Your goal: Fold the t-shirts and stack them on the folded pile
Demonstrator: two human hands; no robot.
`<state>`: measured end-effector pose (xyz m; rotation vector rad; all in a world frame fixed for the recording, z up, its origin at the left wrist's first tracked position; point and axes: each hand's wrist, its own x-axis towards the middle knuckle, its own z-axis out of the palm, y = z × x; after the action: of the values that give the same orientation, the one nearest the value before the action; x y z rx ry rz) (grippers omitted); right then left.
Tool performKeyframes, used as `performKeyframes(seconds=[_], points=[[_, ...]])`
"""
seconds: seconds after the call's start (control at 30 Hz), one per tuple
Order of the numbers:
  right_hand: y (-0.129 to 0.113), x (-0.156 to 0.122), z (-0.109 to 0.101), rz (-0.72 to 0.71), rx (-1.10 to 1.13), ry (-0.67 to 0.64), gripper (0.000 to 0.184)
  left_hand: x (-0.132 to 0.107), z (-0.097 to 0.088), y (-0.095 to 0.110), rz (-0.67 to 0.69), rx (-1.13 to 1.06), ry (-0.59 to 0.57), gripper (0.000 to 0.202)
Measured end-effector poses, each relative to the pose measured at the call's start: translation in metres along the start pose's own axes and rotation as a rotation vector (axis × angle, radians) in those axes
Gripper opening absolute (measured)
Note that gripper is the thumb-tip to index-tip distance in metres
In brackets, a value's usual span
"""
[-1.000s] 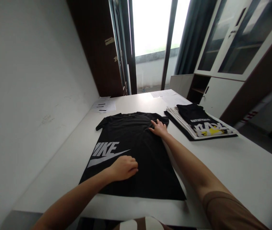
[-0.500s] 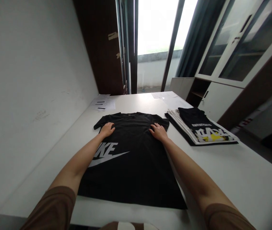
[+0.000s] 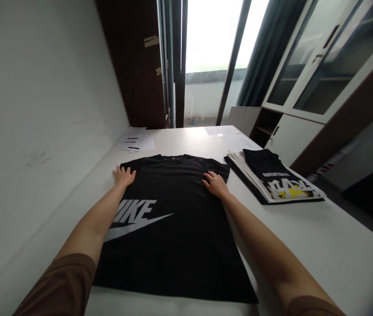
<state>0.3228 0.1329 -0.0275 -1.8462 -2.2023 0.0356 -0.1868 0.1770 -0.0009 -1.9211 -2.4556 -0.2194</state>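
Note:
A black T-shirt [image 3: 179, 237] with a grey printed logo lies spread flat, its collar toward the far end and its hem nearest me. On its left sleeve edge rests my left hand [image 3: 124, 176], fingers spread, partly over the sleeve and partly over the table. My right hand [image 3: 216, 184] lies on the shirt near the right sleeve, fingers stretched out and palm down. Neither hand grips the cloth. My left forearm covers part of the logo's left end.
The shirt lies on a white table [image 3: 304, 232]. Right of it sits a stack of folded shirts [image 3: 265, 164], black and white. Paper sheets [image 3: 136, 141] lie at the far left against the wall [image 3: 41, 109]. Cabinets [image 3: 300, 131] stand beyond at the right.
My left hand has moved left from the shirt's chest to its sleeve edge, and its fingers have spread. My right hand stays near the right sleeve. The view has shifted slightly.

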Motion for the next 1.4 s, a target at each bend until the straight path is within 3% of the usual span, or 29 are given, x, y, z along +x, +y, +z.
performKeyframes(seconds=[0.07, 0.13, 0.27, 0.37, 0.57, 0.73, 0.83, 0.93, 1.1, 1.27, 1.4], points=[[-0.001, 0.000, -0.001, -0.006, 0.003, 0.007, 0.052, -0.004, -0.006, -0.017, -0.106, 0.038, 0.047, 0.064], [-0.002, -0.001, -0.002, -0.003, 0.006, 0.011, 0.052, -0.008, -0.011, -0.025, -0.082, 0.049, 0.102, 0.060], [-0.005, -0.001, -0.003, 0.002, 0.021, 0.014, 0.052, -0.022, -0.012, -0.012, 0.278, -0.019, 0.070, 0.057], [-0.002, 0.000, -0.005, 0.018, 0.046, 0.055, 0.048, -0.034, -0.002, 0.003, 0.415, -0.029, -0.040, 0.057], [0.023, 0.001, -0.010, 0.261, 0.037, 0.177, 0.043, -0.043, 0.013, -0.002, 0.348, 0.011, -0.120, 0.067], [0.040, 0.002, -0.006, 0.339, 0.035, 0.215, 0.044, -0.043, 0.010, -0.010, 0.302, 0.041, -0.109, 0.067], [0.044, 0.007, -0.002, 0.380, 0.034, 0.249, 0.050, -0.050, 0.006, -0.003, 0.316, 0.060, -0.063, 0.065], [0.048, 0.014, -0.001, 0.434, 0.026, 0.256, 0.055, -0.065, -0.003, 0.017, 0.404, 0.059, -0.003, 0.062], [0.059, 0.028, -0.003, 0.398, 0.014, 0.221, 0.059, -0.122, -0.027, 0.082, 0.742, -0.055, -0.076, 0.058], [0.064, 0.038, -0.006, 0.410, -0.004, 0.158, 0.067, -0.229, -0.054, 0.153, 1.140, -0.176, -0.278, 0.058], [0.067, 0.043, -0.010, 0.414, 0.019, 0.122, 0.067, -0.313, -0.070, 0.192, 1.474, -0.251, -0.399, 0.062]])
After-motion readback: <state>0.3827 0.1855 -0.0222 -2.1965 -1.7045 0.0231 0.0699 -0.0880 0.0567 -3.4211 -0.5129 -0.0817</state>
